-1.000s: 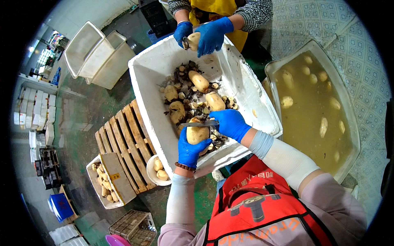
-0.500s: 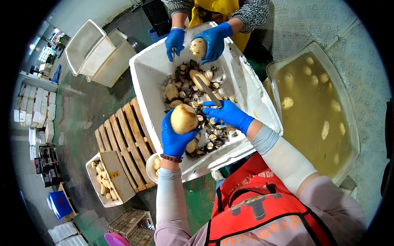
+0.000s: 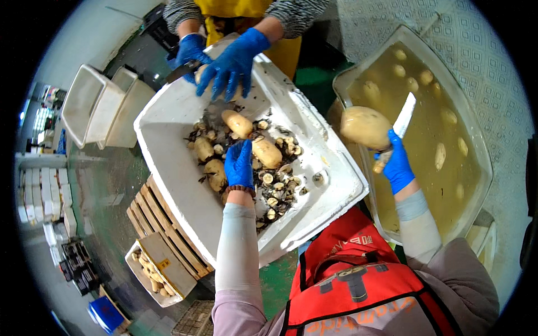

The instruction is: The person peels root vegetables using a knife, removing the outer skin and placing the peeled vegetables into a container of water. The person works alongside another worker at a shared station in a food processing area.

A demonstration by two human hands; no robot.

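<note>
While right hand (image 3: 400, 168) holds knife (image 3: 404, 115), box edge (image 3: 339, 151) leftward, open water (image 3: 412, 204) beneath

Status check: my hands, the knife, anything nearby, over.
Right hand gripping knife, large pale root alongside, contact unclear. Left hand over white box, near other roots. Co-worker's hands at box's far end.
</note>
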